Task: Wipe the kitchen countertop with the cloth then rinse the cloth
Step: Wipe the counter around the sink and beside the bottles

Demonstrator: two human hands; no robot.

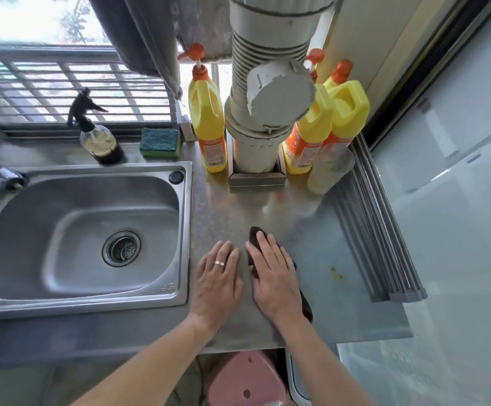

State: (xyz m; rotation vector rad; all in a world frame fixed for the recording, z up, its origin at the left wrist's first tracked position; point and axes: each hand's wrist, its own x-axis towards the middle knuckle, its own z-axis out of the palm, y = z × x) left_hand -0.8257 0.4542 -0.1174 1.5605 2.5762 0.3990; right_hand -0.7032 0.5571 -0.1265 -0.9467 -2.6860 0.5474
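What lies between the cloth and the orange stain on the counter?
Nothing: in the head view, only bare steel counter separates the cloth under the right hand from the stain.

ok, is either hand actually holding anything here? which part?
Nothing is gripped. The right hand lies flat with straight fingers pressing the middle of the dark cloth onto the countertop. The left hand rests flat on bare steel.
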